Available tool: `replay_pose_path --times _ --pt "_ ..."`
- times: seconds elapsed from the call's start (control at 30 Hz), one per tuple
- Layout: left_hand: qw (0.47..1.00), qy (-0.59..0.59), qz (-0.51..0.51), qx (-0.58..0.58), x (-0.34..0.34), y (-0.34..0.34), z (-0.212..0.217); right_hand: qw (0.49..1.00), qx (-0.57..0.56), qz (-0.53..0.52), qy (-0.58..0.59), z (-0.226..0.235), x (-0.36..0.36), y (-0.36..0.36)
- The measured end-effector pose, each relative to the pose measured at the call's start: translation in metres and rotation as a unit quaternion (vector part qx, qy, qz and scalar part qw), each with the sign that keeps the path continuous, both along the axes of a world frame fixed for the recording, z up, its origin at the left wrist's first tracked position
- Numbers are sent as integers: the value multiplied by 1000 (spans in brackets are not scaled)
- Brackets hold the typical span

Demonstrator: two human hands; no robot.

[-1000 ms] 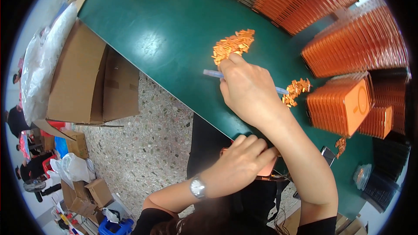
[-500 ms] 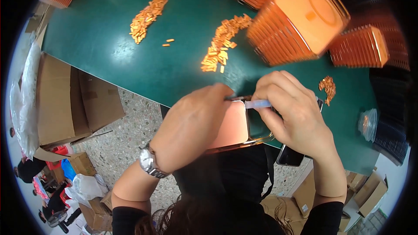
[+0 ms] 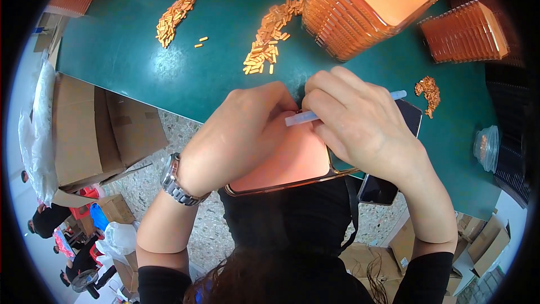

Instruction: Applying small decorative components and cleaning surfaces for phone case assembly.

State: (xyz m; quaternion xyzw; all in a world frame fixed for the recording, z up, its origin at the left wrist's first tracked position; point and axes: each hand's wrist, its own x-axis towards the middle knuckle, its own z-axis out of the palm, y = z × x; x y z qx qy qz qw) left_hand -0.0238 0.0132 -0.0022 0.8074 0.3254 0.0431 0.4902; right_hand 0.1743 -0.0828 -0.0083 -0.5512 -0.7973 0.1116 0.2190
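Note:
My left hand (image 3: 236, 135), a watch on its wrist, is closed on a phone case (image 3: 289, 163) with a pinkish-orange panel and a shiny gold rim. The case lies tilted near the table's front edge; its far left part is hidden under that hand. Between the fingers of my right hand (image 3: 360, 118) is a pale blue translucent plastic stick (image 3: 302, 118). One end of the stick rests over the case's far edge, close to my left fingertips, and the other end juts out past my right knuckles. What my left fingertips pinch at that edge is hidden.
Small gold-orange pieces lie in piles (image 3: 177, 14) (image 3: 264, 42) on the green table (image 3: 129, 73), with a coppery heap (image 3: 430, 95) at right. Stacks of orange cases (image 3: 360, 5) stand behind. A dark phone (image 3: 378, 190) and clear tub (image 3: 486, 147) are at right, a cardboard box (image 3: 79, 129) at left.
The case has turned and come nearer, showing more of its panel. My right hand has shifted up and left, and the stick now slants across the case's edge. The view has moved slightly.

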Motion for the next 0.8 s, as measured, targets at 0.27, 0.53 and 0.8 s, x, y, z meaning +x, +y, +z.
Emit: replay_pose_path --times 0.27,0.53,0.8 --pt "1000 -19 -1 20 -3 1 -9 998 -55 -39 -13 1 -4 1" --pt "992 32 -21 119 9 -8 -9 994 -75 -65 52 8 15 -12" --pt "990 31 -39 132 5 -9 -10 993 -51 -72 -78 7 -5 -21"
